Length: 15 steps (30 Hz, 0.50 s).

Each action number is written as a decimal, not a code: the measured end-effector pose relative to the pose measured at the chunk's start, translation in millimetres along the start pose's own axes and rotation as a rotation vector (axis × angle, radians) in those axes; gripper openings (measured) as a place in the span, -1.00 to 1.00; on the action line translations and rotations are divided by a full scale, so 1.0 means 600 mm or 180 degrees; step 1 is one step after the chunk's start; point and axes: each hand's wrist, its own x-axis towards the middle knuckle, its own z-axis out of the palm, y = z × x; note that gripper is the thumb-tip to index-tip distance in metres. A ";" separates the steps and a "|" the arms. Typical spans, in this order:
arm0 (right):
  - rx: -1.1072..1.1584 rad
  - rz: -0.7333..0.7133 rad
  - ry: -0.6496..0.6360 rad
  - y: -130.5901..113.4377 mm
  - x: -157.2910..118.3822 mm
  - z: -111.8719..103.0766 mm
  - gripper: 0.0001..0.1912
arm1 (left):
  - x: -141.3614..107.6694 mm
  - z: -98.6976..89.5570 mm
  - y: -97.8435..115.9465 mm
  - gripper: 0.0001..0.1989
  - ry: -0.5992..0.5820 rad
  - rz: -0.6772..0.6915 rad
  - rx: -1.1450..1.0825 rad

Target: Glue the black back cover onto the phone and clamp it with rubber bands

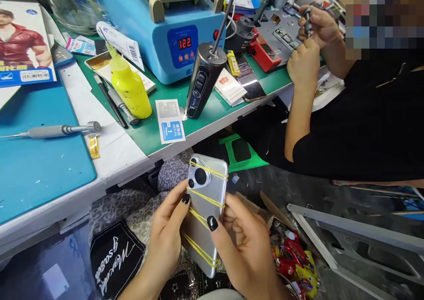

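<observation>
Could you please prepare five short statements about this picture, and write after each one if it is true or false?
1. The left hand and the right hand both hold the phone. True.
2. The bands around the phone are red. False: the bands are yellow.
3. The phone's camera lenses face the head camera. True.
4. The display reads 250. False: the display on the blue machine shows 122.
5. In the picture, the yellow bottle is to the left of the black cylindrical device. True.
</observation>
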 end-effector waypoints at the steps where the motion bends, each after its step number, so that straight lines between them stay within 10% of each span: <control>1: -0.0194 -0.0112 -0.0027 -0.002 0.000 -0.003 -0.68 | 0.000 0.004 -0.003 -0.54 -0.0026 -0.0168 -0.0114; 15: -0.0973 -0.0865 0.0095 0.006 0.002 -0.010 -0.60 | -0.007 0.043 0.013 -0.53 -0.0421 -0.0483 -0.0430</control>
